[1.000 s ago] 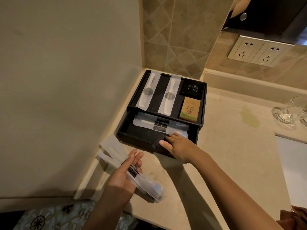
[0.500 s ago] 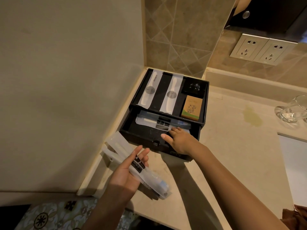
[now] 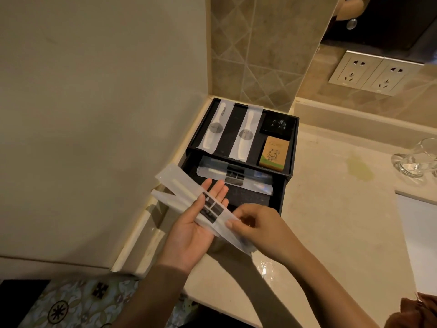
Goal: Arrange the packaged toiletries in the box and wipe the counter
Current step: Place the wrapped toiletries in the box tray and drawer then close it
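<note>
A black box stands in the counter's corner with its lower drawer pulled out. On top lie two white packaged combs, a small black packet and a tan soap box. One clear toothbrush packet lies in the drawer. My left hand is palm up in front of the drawer, with two clear toothbrush packets resting across it. My right hand pinches the near end of those packets.
A beige wall runs along the left and a tiled wall behind the box. Glassware stands at the right on the beige counter. A yellowish stain marks the counter. Wall sockets sit above. A brown cloth shows at the bottom right.
My right hand left the drawer front and came back to grip the near end of the packets. My left hand rose with the packets toward the drawer.
</note>
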Action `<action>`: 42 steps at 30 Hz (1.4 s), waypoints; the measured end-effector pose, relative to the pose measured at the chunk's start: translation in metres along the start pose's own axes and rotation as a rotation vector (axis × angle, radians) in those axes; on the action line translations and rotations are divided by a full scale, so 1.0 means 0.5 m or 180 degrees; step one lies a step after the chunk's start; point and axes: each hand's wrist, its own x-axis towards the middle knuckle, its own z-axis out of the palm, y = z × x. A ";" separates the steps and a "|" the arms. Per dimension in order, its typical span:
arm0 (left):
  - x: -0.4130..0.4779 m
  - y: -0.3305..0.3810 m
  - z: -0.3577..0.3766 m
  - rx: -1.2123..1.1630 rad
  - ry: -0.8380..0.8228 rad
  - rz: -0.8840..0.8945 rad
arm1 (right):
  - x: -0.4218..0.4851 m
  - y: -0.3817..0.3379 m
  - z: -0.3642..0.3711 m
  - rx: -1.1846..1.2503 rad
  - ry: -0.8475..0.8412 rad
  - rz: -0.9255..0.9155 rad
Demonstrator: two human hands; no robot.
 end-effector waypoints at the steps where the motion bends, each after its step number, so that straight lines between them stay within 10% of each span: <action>1: 0.000 -0.001 0.004 0.0028 -0.0034 0.0011 | 0.000 0.004 -0.004 0.0233 -0.0008 0.0038; 14: -0.014 0.014 -0.041 -0.0282 0.0124 0.0000 | 0.034 0.065 -0.073 0.0634 0.0805 0.0313; 25: -0.018 0.021 -0.096 -0.0494 0.0129 -0.0023 | 0.148 0.073 -0.060 -0.0768 0.0029 0.0391; 42: -0.009 0.010 -0.107 -0.0580 0.0283 -0.0109 | 0.213 0.122 -0.003 -0.2063 0.0713 0.0225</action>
